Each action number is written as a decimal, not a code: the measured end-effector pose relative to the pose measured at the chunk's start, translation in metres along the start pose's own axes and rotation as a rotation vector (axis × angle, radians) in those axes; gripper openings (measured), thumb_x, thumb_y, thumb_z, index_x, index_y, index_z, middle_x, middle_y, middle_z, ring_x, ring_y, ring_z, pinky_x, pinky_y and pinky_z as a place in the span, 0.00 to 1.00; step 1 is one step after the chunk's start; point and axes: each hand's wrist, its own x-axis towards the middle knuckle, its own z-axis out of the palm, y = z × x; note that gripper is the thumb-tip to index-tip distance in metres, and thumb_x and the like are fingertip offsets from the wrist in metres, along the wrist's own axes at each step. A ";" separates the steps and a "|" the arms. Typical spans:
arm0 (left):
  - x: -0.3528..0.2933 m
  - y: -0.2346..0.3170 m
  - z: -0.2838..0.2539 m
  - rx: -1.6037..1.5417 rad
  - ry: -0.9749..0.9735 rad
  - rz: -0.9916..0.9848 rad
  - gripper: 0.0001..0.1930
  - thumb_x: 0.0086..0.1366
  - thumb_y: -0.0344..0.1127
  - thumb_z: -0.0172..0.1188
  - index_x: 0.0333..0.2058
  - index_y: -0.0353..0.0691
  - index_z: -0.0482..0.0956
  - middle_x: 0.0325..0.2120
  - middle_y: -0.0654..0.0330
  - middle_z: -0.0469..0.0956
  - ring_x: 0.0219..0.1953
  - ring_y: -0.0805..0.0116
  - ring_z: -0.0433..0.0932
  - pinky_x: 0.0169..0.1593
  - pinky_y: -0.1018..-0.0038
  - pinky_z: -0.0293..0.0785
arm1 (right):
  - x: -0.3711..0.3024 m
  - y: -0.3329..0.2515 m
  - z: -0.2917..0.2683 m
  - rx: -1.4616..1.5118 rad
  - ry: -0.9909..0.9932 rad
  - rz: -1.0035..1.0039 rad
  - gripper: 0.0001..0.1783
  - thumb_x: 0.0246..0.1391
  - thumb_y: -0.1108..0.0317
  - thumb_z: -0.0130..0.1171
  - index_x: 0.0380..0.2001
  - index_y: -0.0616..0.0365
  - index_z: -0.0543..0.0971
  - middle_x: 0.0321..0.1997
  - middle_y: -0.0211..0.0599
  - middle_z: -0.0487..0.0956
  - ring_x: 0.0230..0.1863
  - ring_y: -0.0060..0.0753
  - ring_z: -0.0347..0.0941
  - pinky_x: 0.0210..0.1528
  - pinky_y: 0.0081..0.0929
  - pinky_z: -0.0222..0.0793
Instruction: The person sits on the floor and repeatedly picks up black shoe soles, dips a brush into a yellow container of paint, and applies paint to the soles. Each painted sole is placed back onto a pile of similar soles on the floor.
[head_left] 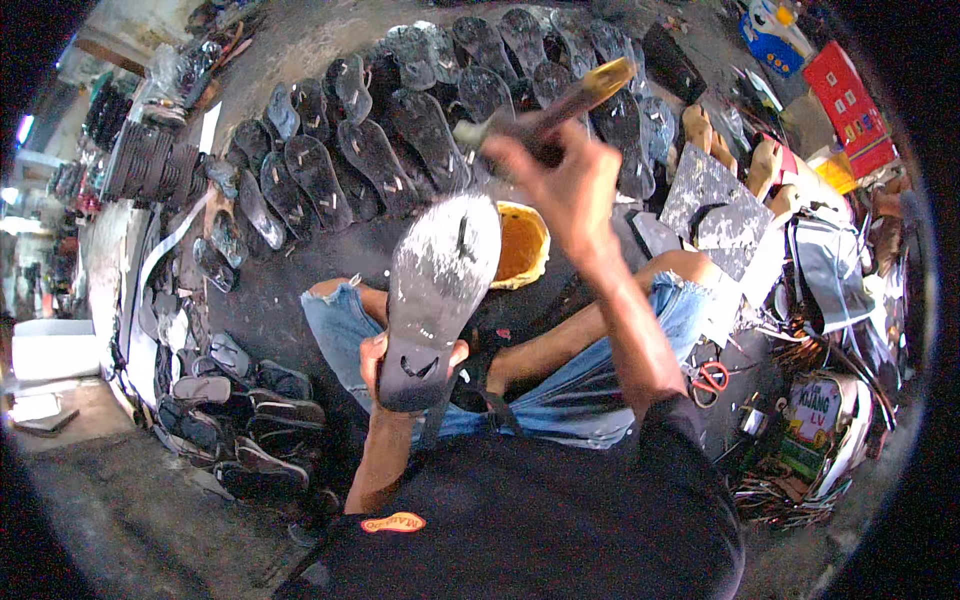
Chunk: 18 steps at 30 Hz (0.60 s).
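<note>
Upright in front of me is a dark sandal sole [437,290], its upper half coated in something whitish and shiny, with a dark V-shaped mark near the heel. My left hand [373,364] is closed around the heel end from below, fingers showing at both edges. Raised to the right and above the sole, my right hand [580,195] is closed round a stick-like tool [585,92] with a yellow end and a dark middle. Motion blurs that tool, so its kind is unclear. Behind the sole stands a round pot [522,250] with a yellow-crusted rim, partly hidden.
Rows of dark soles [315,180] spread across the far floor. Finished-looking sandals [270,440] pile up at left. To the right lie orange-handled scissors [708,380], a speckled board [718,215], shoe lasts [775,165], a red box [848,108] and a tin [815,425].
</note>
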 end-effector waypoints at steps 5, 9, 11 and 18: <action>0.017 0.006 0.026 0.080 -0.009 0.087 0.28 0.77 0.51 0.52 0.64 0.37 0.72 0.54 0.52 0.81 0.51 0.58 0.82 0.58 0.55 0.80 | -0.065 -0.032 -0.015 0.153 -0.370 -0.064 0.10 0.54 0.64 0.77 0.35 0.58 0.90 0.36 0.39 0.90 0.37 0.31 0.86 0.42 0.30 0.80; 0.028 0.019 0.049 0.518 -0.026 0.277 0.27 0.79 0.50 0.51 0.70 0.44 0.68 0.59 0.51 0.79 0.57 0.58 0.82 0.59 0.60 0.82 | -0.133 -0.067 -0.011 0.333 -0.493 -0.275 0.16 0.49 0.59 0.79 0.38 0.53 0.86 0.33 0.31 0.85 0.36 0.33 0.82 0.44 0.39 0.77; 0.035 0.011 0.032 0.081 -0.090 0.082 0.28 0.78 0.50 0.52 0.71 0.49 0.67 0.60 0.52 0.78 0.58 0.60 0.80 0.60 0.58 0.80 | -0.097 -0.054 -0.006 0.381 -0.294 -0.007 0.13 0.54 0.59 0.75 0.38 0.54 0.87 0.32 0.35 0.86 0.32 0.34 0.83 0.37 0.37 0.77; 0.047 0.017 0.032 0.656 0.042 0.299 0.28 0.77 0.50 0.53 0.68 0.41 0.69 0.56 0.55 0.81 0.53 0.61 0.83 0.55 0.61 0.82 | -0.142 -0.080 0.008 0.291 -0.283 -0.175 0.13 0.51 0.60 0.77 0.30 0.58 0.86 0.23 0.40 0.83 0.26 0.35 0.83 0.28 0.34 0.75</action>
